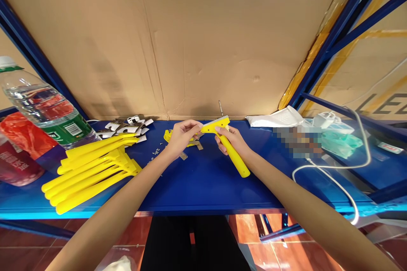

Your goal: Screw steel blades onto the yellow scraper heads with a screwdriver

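A yellow scraper (233,154) with a metal strip along its head is held above the blue table, its handle slanting down to the right. My right hand (233,140) is closed around its neck, thumb on the head. My left hand (182,135) has its fingers pinched together at the left end of the head; anything small between them is hidden. Behind my left hand lie small yellow plastic parts (167,135) and flat metal pieces (199,145), partly covered by the hand. Small screw-like pieces (156,151) are scattered to the left of that hand.
Several yellow scraper handles (92,177) are piled at left, near packaged pieces (127,126), a water bottle (47,101) and a red cup (19,163). A white cable (333,166) and white packet (275,117) lie at right. Cardboard (222,42) stands behind the blue table (203,190).
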`<state>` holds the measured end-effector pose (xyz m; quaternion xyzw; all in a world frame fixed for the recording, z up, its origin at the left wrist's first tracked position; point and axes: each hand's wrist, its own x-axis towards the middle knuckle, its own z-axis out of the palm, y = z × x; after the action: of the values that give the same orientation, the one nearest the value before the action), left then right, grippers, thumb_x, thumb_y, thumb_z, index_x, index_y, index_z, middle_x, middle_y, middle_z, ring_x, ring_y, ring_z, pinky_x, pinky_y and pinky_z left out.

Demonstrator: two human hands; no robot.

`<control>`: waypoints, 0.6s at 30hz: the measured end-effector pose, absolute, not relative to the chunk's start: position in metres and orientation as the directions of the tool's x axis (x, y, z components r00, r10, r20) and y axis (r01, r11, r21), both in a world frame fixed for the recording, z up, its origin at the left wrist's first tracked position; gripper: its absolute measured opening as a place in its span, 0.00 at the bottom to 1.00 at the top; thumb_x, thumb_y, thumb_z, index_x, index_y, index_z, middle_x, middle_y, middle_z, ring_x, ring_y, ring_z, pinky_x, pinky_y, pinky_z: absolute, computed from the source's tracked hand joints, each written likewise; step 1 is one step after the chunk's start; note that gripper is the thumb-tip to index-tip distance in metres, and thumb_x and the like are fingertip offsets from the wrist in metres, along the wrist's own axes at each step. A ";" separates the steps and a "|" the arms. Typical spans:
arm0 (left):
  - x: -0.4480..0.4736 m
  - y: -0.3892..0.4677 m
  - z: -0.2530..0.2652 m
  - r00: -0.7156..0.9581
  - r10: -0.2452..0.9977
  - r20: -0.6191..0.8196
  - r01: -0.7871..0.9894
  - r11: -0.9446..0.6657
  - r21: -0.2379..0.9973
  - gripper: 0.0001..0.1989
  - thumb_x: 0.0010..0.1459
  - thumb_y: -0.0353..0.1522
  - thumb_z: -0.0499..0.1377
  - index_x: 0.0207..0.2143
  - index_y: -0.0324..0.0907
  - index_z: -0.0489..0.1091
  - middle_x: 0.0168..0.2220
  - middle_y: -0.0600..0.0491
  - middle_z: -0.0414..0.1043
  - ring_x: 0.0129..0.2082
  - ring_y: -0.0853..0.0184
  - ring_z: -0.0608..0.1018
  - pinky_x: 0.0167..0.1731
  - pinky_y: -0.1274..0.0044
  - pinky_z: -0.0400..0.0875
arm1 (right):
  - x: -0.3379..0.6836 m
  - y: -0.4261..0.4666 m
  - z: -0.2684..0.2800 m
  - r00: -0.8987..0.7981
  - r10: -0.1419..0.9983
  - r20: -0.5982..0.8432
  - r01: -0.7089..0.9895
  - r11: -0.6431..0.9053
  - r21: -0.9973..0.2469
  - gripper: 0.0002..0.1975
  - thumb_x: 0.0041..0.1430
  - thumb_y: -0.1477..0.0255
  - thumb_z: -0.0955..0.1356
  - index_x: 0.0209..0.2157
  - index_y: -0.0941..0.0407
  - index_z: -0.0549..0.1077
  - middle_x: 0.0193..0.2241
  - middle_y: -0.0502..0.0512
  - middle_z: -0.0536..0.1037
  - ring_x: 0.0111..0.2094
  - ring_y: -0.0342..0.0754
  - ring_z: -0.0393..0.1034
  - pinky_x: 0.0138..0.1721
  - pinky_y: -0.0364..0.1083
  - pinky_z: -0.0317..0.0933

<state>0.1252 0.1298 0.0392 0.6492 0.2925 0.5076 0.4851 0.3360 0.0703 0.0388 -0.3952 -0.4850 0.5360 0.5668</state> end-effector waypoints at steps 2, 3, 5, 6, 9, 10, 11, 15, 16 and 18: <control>0.126 0.128 0.041 0.318 0.869 0.380 -0.126 -0.358 0.925 0.25 0.54 0.54 0.77 0.40 0.43 0.86 0.36 0.49 0.84 0.36 0.63 0.83 0.36 0.73 0.80 | 0.337 0.071 0.037 -0.044 0.990 0.132 -0.229 0.118 -0.966 0.32 0.46 0.45 0.86 0.29 0.54 0.72 0.23 0.48 0.77 0.14 0.40 0.64 0.11 0.41 0.59; 0.126 0.127 0.041 0.323 0.866 0.381 -0.132 -0.357 0.925 0.26 0.54 0.55 0.77 0.41 0.43 0.87 0.38 0.49 0.85 0.37 0.62 0.84 0.36 0.73 0.81 | 0.337 0.072 0.037 -0.043 0.990 0.134 -0.231 0.120 -0.965 0.32 0.47 0.45 0.86 0.30 0.53 0.72 0.23 0.48 0.77 0.14 0.40 0.64 0.11 0.41 0.59; 0.126 0.126 0.042 0.330 0.864 0.381 -0.141 -0.355 0.924 0.27 0.54 0.55 0.77 0.42 0.43 0.87 0.40 0.48 0.86 0.38 0.61 0.84 0.36 0.73 0.81 | 0.337 0.073 0.035 -0.043 0.990 0.136 -0.237 0.122 -0.964 0.32 0.47 0.46 0.86 0.30 0.53 0.72 0.22 0.47 0.77 0.14 0.40 0.64 0.11 0.41 0.59; 0.126 0.126 0.042 0.330 0.864 0.380 -0.142 -0.352 0.925 0.27 0.54 0.56 0.77 0.41 0.43 0.87 0.39 0.48 0.86 0.38 0.61 0.85 0.36 0.73 0.81 | 0.337 0.073 0.035 -0.043 0.990 0.136 -0.239 0.122 -0.963 0.32 0.47 0.46 0.86 0.31 0.53 0.72 0.23 0.47 0.77 0.14 0.40 0.63 0.11 0.41 0.59; 0.126 0.127 0.041 0.323 0.872 0.367 -0.143 -0.338 0.930 0.27 0.53 0.56 0.78 0.38 0.42 0.86 0.35 0.49 0.84 0.36 0.63 0.84 0.36 0.73 0.81 | 0.338 0.073 0.035 -0.048 0.989 0.137 -0.242 0.122 -0.963 0.31 0.47 0.47 0.86 0.31 0.53 0.71 0.22 0.47 0.77 0.14 0.40 0.63 0.12 0.41 0.59; 0.126 0.127 0.041 0.322 0.875 0.362 -0.146 -0.332 0.932 0.27 0.53 0.56 0.78 0.37 0.42 0.85 0.34 0.50 0.83 0.35 0.63 0.84 0.36 0.73 0.81 | 0.338 0.073 0.035 -0.051 0.989 0.138 -0.242 0.122 -0.963 0.31 0.48 0.47 0.86 0.31 0.53 0.71 0.22 0.47 0.77 0.14 0.40 0.63 0.12 0.41 0.59; 0.126 0.127 0.041 0.321 0.877 0.357 -0.152 -0.325 0.934 0.27 0.53 0.57 0.78 0.37 0.42 0.85 0.33 0.50 0.83 0.35 0.63 0.84 0.36 0.73 0.81 | 0.338 0.073 0.035 -0.054 0.989 0.138 -0.241 0.121 -0.963 0.31 0.48 0.47 0.86 0.31 0.52 0.71 0.22 0.47 0.77 0.14 0.40 0.63 0.12 0.41 0.59; 0.127 0.126 0.042 0.310 0.882 0.356 -0.189 -0.310 0.932 0.28 0.54 0.57 0.77 0.38 0.42 0.85 0.35 0.49 0.83 0.37 0.62 0.85 0.35 0.74 0.82 | 0.339 0.073 0.035 -0.057 0.989 0.134 -0.246 0.117 -0.962 0.32 0.47 0.46 0.86 0.30 0.52 0.70 0.21 0.47 0.75 0.14 0.40 0.63 0.11 0.41 0.59; 0.127 0.126 0.042 0.308 0.882 0.357 -0.192 -0.309 0.931 0.28 0.54 0.57 0.77 0.38 0.42 0.85 0.35 0.49 0.82 0.38 0.61 0.85 0.34 0.74 0.81 | 0.339 0.073 0.035 -0.055 0.990 0.133 -0.249 0.116 -0.961 0.33 0.47 0.45 0.86 0.30 0.53 0.70 0.21 0.47 0.75 0.14 0.40 0.63 0.11 0.41 0.59; 0.127 0.126 0.042 0.308 0.881 0.359 -0.189 -0.314 0.931 0.27 0.54 0.56 0.77 0.38 0.41 0.85 0.35 0.49 0.82 0.38 0.61 0.85 0.34 0.74 0.81 | 0.339 0.073 0.035 -0.047 0.990 0.133 -0.256 0.117 -0.960 0.33 0.46 0.45 0.86 0.29 0.53 0.71 0.21 0.47 0.76 0.14 0.40 0.63 0.11 0.41 0.59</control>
<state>0.1268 0.1256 0.0421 0.6227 0.2778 0.5187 0.5157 0.3387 0.0728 0.0355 -0.3835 -0.4787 0.5427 0.5738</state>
